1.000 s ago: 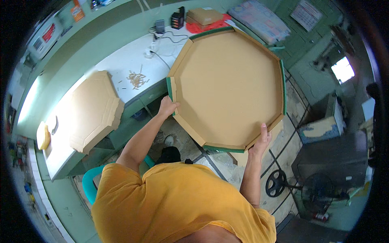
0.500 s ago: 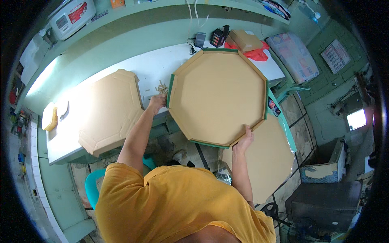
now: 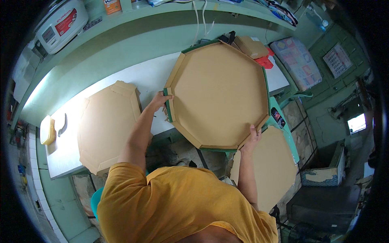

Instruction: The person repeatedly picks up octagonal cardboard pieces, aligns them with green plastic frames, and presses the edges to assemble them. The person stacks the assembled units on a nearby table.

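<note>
A large octagonal cardboard tray (image 3: 219,95), with low brown walls and green strips along parts of its outer edge, is held with its hollow side toward me. My left hand (image 3: 161,99) is closed on its left rim, thumb over the wall. The lower right rim is gripped by my right hand (image 3: 251,138), its thumb inside the wall. Small cardboard bits (image 3: 166,112) show partly behind the tray, just below my left hand. To the left, a second octagonal cardboard piece (image 3: 108,123) lies on the white table (image 3: 71,150).
A flat cardboard sheet (image 3: 267,170) lies at my right, beside a turquoise surface with a phone (image 3: 278,117). A brush (image 3: 60,122) and a yellow-and-white tub (image 3: 48,130) sit at the table's left end. Behind the tray are a brown box (image 3: 251,46) and red plastic (image 3: 265,60).
My left hand has gone from beside the small cardboard bits to the tray's left rim and taken hold of it. The tray has turned slightly; my right hand keeps its grip.
</note>
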Available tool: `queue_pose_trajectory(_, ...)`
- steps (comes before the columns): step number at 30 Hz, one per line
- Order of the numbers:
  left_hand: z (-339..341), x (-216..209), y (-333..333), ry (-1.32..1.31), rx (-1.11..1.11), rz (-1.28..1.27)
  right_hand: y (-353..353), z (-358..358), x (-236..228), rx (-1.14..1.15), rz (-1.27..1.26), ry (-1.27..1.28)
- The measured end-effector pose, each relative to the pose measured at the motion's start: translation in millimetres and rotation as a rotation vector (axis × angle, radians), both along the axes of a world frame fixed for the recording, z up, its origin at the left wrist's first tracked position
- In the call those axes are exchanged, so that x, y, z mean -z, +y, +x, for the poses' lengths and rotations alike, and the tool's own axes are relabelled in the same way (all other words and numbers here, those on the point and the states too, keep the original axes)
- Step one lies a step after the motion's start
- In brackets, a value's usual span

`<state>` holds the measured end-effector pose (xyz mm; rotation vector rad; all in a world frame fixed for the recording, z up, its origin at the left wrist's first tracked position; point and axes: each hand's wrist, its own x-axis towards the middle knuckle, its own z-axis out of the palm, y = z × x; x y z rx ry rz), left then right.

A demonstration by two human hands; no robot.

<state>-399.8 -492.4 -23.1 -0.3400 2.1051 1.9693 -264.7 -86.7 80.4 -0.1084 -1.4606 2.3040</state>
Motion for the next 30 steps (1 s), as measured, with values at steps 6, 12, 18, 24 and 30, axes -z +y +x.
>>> queue_pose_trajectory(6,-5,-3,-7,0.02,0.041,-0.083,6,-3,-2,-0.009,0.0,-0.052)
queue_pose_trajectory(12,-10,13,0,0.152,-0.047,-0.434,-8,-8,11,0.051,-0.012,-0.111)
queue_pose_trajectory(18,-15,22,-8,-0.12,-0.144,0.282,-4,-14,26,0.062,-0.041,-0.132)
queue_pose_trajectory(24,-15,30,-1,-0.227,-0.503,0.508,-7,-17,34,0.065,-0.01,-0.153)
queue_pose_trajectory(30,-32,81,-2,-0.203,-0.485,0.52,-3,-11,35,0.049,-0.052,-0.178)
